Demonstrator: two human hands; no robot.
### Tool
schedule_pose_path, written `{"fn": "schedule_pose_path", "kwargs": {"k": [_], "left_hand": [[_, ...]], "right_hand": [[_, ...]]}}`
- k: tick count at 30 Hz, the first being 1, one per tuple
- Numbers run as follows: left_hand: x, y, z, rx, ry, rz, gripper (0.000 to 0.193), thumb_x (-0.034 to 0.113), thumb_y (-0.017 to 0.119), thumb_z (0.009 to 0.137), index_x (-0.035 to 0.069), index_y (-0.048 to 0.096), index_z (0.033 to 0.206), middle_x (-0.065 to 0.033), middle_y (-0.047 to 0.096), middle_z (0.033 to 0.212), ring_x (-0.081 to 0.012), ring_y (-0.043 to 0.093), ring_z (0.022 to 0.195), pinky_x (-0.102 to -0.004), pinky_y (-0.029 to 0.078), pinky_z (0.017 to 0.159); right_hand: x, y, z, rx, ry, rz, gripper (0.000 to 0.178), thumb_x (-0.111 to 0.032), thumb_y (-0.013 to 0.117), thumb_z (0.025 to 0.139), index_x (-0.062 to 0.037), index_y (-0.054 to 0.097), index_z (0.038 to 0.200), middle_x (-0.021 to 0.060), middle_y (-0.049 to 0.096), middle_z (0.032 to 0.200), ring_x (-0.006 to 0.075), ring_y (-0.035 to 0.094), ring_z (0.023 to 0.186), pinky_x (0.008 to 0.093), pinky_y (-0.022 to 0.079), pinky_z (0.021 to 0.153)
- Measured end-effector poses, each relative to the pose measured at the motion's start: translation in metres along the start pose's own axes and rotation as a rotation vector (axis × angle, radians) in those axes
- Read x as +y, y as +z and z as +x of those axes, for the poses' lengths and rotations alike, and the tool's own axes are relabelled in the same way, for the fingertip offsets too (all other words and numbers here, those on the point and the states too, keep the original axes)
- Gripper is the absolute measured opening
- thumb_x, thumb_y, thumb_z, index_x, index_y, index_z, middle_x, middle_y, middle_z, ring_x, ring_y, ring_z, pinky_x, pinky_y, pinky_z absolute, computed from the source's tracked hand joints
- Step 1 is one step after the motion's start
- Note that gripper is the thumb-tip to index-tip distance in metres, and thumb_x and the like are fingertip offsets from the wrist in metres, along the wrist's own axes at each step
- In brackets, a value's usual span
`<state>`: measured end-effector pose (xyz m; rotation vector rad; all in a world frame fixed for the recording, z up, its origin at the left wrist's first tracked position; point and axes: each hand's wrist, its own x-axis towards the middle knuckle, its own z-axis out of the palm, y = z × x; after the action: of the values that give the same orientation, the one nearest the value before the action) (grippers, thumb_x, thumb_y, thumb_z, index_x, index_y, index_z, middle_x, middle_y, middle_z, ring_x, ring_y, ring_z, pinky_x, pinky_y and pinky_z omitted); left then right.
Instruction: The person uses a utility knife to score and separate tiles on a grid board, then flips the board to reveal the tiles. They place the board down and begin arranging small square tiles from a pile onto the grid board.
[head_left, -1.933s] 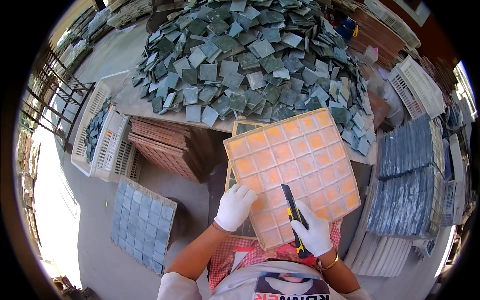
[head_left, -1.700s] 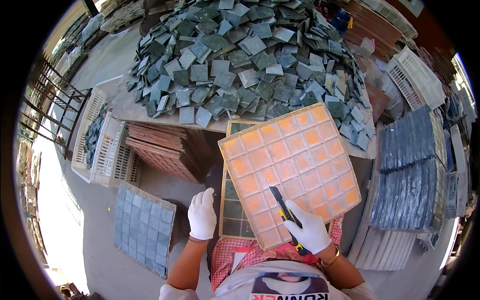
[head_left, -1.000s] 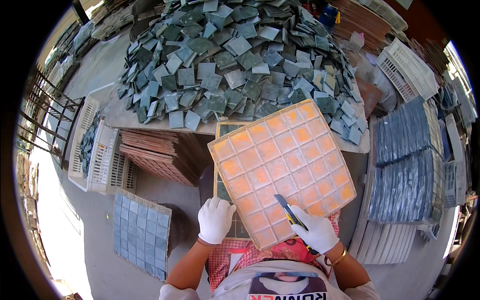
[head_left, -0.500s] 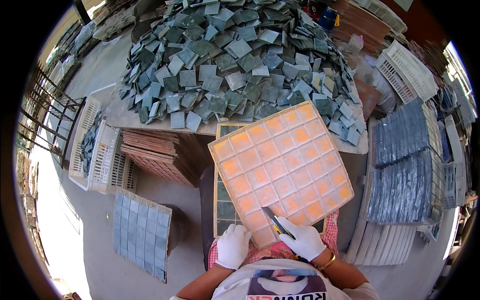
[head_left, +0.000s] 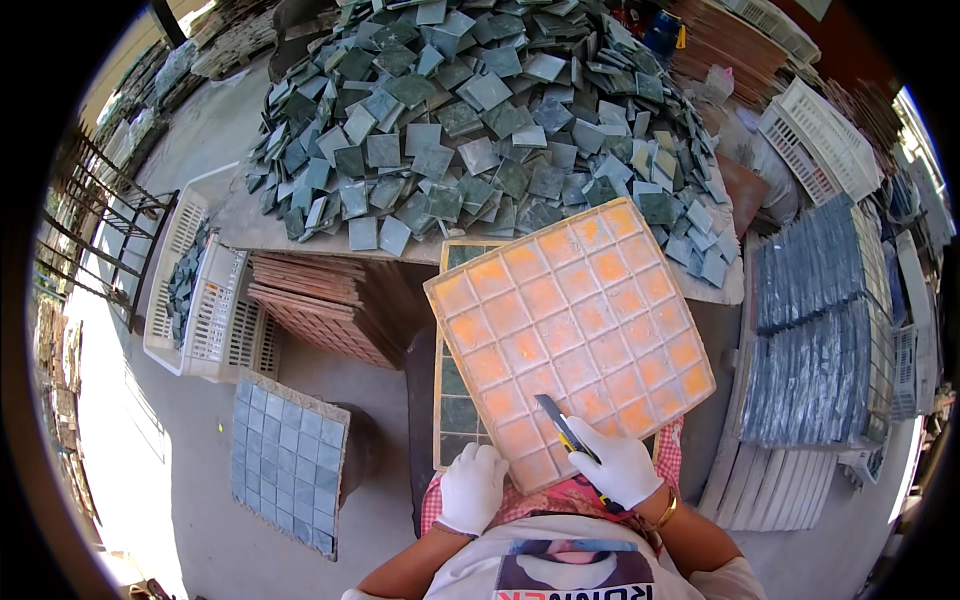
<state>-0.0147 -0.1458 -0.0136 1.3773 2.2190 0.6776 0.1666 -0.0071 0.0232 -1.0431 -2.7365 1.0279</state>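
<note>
A square tray (head_left: 575,345) with a raised grid and orange-stained cells lies turned at an angle in front of me. Under it is a wood-framed tray (head_left: 438,400) of dark green square tiles, partly covered. My right hand (head_left: 617,468), in a white glove, is closed round a yellow and black utility knife (head_left: 572,436). The blade points away from me over the lower part of the grid. My left hand (head_left: 473,488), also gloved, is closed beside the grid tray's lower left edge, by the framed tray's near corner. What its curled fingers hold, if anything, is hidden.
A big heap of green-grey tiles (head_left: 440,130) covers the table (head_left: 300,240) ahead. Left stand a white crate (head_left: 200,320), stacked reddish boards (head_left: 320,310) and a panel of blue-grey tiles (head_left: 288,455). Wrapped tile stacks (head_left: 808,330) and another white crate (head_left: 820,145) are on the right.
My right hand has shifted the knife slightly up and right over the grid. The left hand stays by the tray's edge. The whole view has moved a little.
</note>
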Motion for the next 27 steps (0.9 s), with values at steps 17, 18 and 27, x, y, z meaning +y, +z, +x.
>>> {"fn": "schedule_pose_path", "kwargs": {"k": [17, 18, 27], "left_hand": [[0.049, -0.008, 0.076, 0.095, 0.405, 0.265, 0.024, 0.032, 0.070, 0.077, 0.011, 0.057, 0.082, -0.0080, 0.056, 0.083, -0.0269, 0.059, 0.078, -0.0388, 0.049, 0.063], [0.048, -0.002, 0.086, 0.097, 0.484, 0.275, 0.022, 0.030, 0.068, 0.077, 0.011, 0.057, 0.082, -0.0074, 0.055, 0.084, -0.0263, 0.059, 0.078, -0.0386, 0.049, 0.062], [0.033, -0.004, 0.119, -0.105, 0.986, 0.494, 0.008, 0.018, 0.059, 0.075, 0.012, 0.054, 0.076, -0.0041, 0.050, 0.071, -0.0224, 0.057, 0.070, -0.0337, 0.046, 0.055]], "right_hand": [[0.014, -0.037, -0.025, 0.328, 0.197, 0.225, 0.052, -0.016, 0.065, 0.084, -0.0066, 0.049, 0.133, 0.0194, 0.066, 0.102, 0.0293, 0.068, 0.087, 0.0337, 0.053, 0.075], [0.012, -0.038, -0.027, 0.292, 0.203, 0.228, 0.052, -0.016, 0.066, 0.084, -0.0068, 0.049, 0.133, 0.0200, 0.067, 0.100, 0.0295, 0.068, 0.085, 0.0342, 0.053, 0.074], [0.018, -0.026, -0.032, 0.269, 0.201, 0.255, 0.051, -0.021, 0.066, 0.084, -0.0079, 0.050, 0.131, 0.0195, 0.066, 0.089, 0.0341, 0.066, 0.079, 0.0389, 0.052, 0.068]]}}
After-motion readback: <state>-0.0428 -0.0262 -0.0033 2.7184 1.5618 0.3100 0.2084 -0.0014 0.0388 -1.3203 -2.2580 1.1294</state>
